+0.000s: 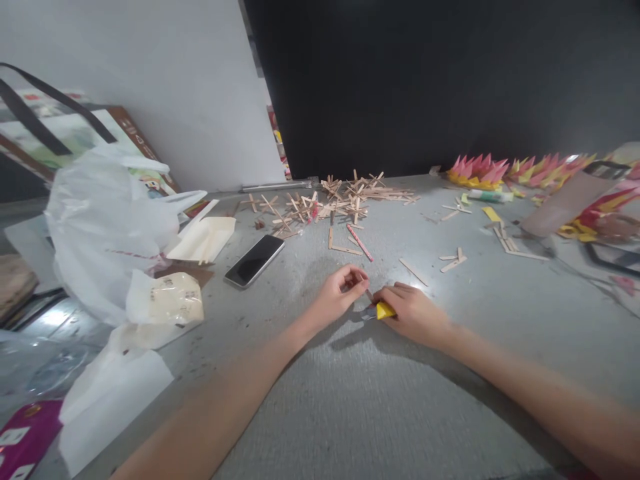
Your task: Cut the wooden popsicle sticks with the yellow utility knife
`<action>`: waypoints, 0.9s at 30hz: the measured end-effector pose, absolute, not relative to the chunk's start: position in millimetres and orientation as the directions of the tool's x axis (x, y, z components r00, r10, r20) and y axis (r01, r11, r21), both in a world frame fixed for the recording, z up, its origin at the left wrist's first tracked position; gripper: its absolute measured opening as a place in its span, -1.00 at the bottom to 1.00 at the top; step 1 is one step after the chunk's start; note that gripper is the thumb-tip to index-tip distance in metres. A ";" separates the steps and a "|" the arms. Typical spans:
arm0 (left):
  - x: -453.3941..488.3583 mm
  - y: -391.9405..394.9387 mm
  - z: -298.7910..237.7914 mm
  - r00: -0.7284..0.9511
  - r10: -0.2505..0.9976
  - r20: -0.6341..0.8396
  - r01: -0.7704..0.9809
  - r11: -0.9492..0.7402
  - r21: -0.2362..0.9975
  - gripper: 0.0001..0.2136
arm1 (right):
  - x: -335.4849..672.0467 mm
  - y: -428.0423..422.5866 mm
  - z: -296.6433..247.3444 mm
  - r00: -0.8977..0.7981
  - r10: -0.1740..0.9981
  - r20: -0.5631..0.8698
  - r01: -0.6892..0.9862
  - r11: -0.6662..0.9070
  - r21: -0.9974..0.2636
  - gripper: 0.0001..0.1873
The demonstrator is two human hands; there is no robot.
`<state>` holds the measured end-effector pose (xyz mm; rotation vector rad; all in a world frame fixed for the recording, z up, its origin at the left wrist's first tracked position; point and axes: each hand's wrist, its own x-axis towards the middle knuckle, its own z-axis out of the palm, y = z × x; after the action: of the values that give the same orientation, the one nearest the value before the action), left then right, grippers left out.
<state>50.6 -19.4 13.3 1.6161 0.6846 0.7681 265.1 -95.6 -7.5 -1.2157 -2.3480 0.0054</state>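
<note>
My left hand (344, 292) is closed in a pinch on one end of a short wooden craft stick (369, 294). The stick's other end reaches to the fingers of my right hand (413, 312). Those fingers are wrapped round a small yellow object (385, 310), whose kind I cannot make out. A grey, shiny piece shows beside its left end, low over the table. A lone craft stick (413, 272) lies just beyond my right hand. Farther off is a red-and-white striped stick (360, 242).
A pile of wooden sticks (355, 197) lies at the back. A phone (255, 261), a paper tray (205, 240) and a white plastic bag (107, 227) are on the left. At right stand pink-and-yellow paper flowers (477, 173) and a leaning bottle (565, 200).
</note>
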 end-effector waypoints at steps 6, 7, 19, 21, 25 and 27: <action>56.7 -22.7 9.9 0.632 0.769 0.094 0.048 -0.160 0.986 -0.56 | 269.3 -97.6 -2.5 -0.468 0.776 0.424 0.769 0.593 -0.237 -0.86; 56.8 -22.6 8.2 0.606 0.793 0.060 0.045 -0.110 0.993 -0.54 | 270.7 -98.0 0.3 -0.457 0.785 0.418 0.767 0.586 -0.263 -0.80; 55.6 -16.9 2.0 0.547 0.837 0.007 0.020 -0.022 1.000 -0.61 | 287.0 -88.0 2.4 -0.529 0.681 0.506 0.721 0.676 -0.155 -0.72; 56.1 -16.1 1.1 0.540 0.842 0.007 0.002 -0.010 1.000 -0.65 | 285.9 -87.3 3.3 -0.500 0.684 0.532 0.720 0.669 -0.184 -0.71; 55.2 -14.0 0.2 0.527 0.849 0.022 -0.005 -0.023 1.000 -0.81 | 278.7 -75.9 6.0 -0.446 0.723 0.528 0.722 0.639 -0.265 -0.65; 54.1 -13.4 1.0 0.526 0.850 0.029 0.007 -0.038 0.999 -0.87 | 273.0 -64.1 4.6 -0.451 0.713 0.537 0.708 0.652 -0.271 -0.62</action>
<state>54.1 -13.4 1.0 1.4587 0.7858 0.8063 273.0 -64.1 4.6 -1.0973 -2.2418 0.0095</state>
